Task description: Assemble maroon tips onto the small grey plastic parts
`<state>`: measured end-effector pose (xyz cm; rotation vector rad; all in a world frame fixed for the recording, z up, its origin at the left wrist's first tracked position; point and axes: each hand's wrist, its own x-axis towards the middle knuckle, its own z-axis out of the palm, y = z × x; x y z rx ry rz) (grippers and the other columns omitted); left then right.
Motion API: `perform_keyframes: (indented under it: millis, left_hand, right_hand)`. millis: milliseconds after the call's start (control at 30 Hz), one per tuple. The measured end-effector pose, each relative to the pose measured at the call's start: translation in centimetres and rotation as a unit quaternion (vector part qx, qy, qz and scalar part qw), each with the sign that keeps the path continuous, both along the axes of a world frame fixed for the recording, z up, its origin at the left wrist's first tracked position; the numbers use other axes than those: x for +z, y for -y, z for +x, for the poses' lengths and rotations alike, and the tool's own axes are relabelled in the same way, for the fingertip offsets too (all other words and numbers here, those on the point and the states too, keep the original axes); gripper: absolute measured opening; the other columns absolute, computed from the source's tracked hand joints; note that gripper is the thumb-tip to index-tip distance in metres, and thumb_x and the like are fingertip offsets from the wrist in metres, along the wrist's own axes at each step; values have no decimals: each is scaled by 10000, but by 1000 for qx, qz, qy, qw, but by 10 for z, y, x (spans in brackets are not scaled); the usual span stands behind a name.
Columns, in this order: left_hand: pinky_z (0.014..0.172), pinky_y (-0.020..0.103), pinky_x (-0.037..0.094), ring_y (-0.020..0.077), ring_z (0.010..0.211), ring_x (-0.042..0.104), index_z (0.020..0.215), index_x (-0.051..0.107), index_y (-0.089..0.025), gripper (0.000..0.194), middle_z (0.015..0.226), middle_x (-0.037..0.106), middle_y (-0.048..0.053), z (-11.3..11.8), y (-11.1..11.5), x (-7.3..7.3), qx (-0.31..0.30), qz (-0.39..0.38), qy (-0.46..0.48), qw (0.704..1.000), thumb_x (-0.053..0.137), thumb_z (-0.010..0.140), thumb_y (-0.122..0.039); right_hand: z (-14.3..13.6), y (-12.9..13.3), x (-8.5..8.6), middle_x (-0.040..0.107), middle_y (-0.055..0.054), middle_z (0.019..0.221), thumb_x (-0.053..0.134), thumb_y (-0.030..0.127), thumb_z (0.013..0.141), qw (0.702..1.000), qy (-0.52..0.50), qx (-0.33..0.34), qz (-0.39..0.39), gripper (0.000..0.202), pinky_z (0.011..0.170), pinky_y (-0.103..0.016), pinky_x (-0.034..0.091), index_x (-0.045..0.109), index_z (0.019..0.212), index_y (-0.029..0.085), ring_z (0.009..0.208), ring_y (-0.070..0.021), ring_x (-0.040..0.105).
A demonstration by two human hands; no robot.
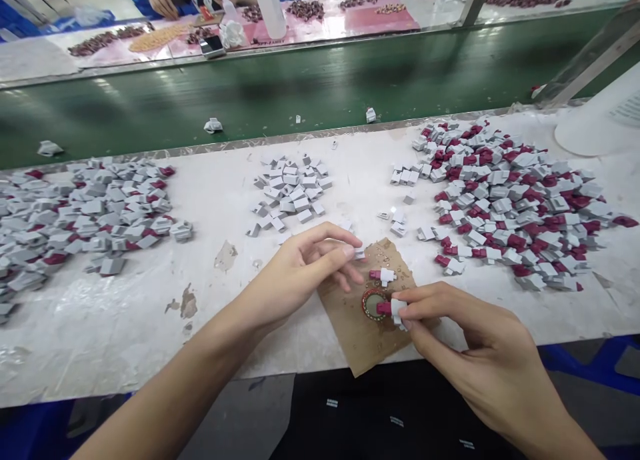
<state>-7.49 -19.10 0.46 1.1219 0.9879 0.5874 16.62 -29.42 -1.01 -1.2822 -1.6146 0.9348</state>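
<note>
Between thumb and forefinger, my left hand (313, 267) pinches a small grey plastic cap (359, 253) above the top corner of a brown cardboard piece (357, 347). My right hand (465, 333) grips a grey-and-maroon plastic part (397, 308), its maroon end pointing left over a round bottle-cap-like dish (371, 305) on the cardboard. Another grey-and-maroon part (384, 277) lies on the cardboard just above the dish, between my hands. Small clear droplets dot the cardboard. My fingers hide some of both held pieces.
Grey caps (293, 190) are heaped mid-table. Grey-and-maroon parts form a big pile at right (515, 200) and another at left (95, 213). A green conveyor belt (320, 80) runs behind, carrying a few parts. Across it, a person's hands (165, 0) work. A white container (600, 113) stands right.
</note>
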Motion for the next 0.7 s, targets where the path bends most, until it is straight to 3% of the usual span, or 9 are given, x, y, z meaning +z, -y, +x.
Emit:
perform_keyframes:
  millis: [133, 267, 467, 600, 700]
  left_hand:
    - [866, 300, 659, 180, 884, 830, 1157, 718, -195, 265, 975, 850, 46, 3, -3, 1, 22, -4, 4, 1000, 884, 967, -272]
    - [977, 393, 659, 250, 993, 846, 1185, 754, -189, 242, 967, 859, 82, 6, -6, 3, 5, 6, -19, 1000, 823, 998, -325]
    - [904, 420, 641, 278, 1053, 771, 1103, 836, -243, 195, 1122, 819, 73, 4, -9, 7, 6, 162, -172, 972, 844, 952, -367]
    - [898, 400, 679, 239, 942, 812, 1101, 749, -211, 219, 1022, 821, 61, 8, -5, 10, 37, 101, -90, 990, 857, 955, -333]
    - [937, 397, 699, 242, 952, 846, 1101, 699, -200, 260, 1015, 840, 71, 16, -1, 12, 39, 47, -1, 998, 881, 953, -312]
  right_hand:
    - [-1, -3, 2, 866, 28, 1110, 731, 125, 1046, 1000, -6, 2, 2, 212, 957, -241, 684, 790, 1075, 327, 1062, -166, 840]
    - [-1, -7, 6, 864, 6, 1089, 743, 152, 1042, 1000, 0, 4, -8, 189, 889, -290, 711, 796, 1066, 333, 1023, -206, 847]
    - [-1, -8, 14, 856, -20, 1048, 738, 170, 1028, 1000, 10, 8, -23, 174, 755, -310, 711, 802, 1029, 331, 965, -241, 843]
    - [3, -14, 15, 854, -21, 1042, 791, 226, 1026, 997, -50, -41, -44, 129, 772, -310, 699, 833, 1007, 347, 972, -242, 827]
    - [5, -25, 11, 858, -14, 1043, 845, 296, 1021, 977, -177, -100, -64, 60, 839, -316, 708, 845, 1013, 356, 971, -226, 832]
